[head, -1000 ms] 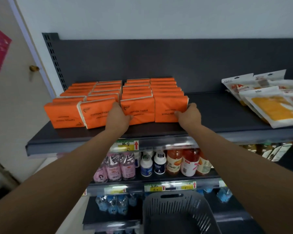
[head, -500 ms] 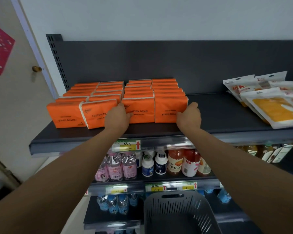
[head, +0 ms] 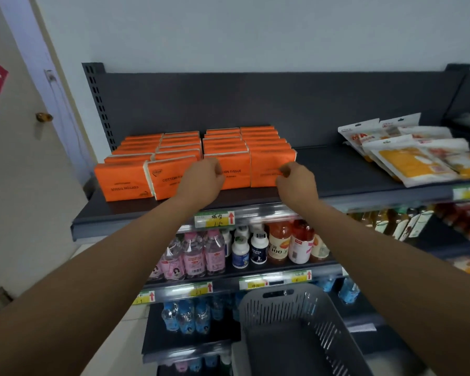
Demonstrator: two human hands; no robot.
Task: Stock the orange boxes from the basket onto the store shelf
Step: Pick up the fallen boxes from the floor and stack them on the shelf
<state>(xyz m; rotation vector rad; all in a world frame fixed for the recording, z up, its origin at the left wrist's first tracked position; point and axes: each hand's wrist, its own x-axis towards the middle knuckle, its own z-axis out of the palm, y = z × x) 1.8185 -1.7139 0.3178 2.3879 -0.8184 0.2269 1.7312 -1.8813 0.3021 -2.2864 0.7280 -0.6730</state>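
Several orange tissue boxes [head: 124, 178] stand in four rows on the left part of the dark top shelf [head: 334, 172]. My left hand [head: 201, 180] hovers just in front of the third row's front box [head: 235, 172], fingers curled and holding nothing. My right hand [head: 296, 183] is at the lower right corner of the fourth row's front box [head: 270, 162], fingers curled as well; I cannot tell whether it touches the box. The grey slotted basket [head: 280, 293] sits below, and no orange box shows inside it.
White and yellow snack pouches [head: 407, 161] lie on the right of the top shelf, with bare shelf between them and the boxes. Drink bottles [head: 280, 245] fill the shelves underneath. A door with a brass knob [head: 43, 116] is at the left.
Both hands have come off the front boxes and drawn back a little, their fingers curling in. The view has tilted down and shifted, showing more of the basket.
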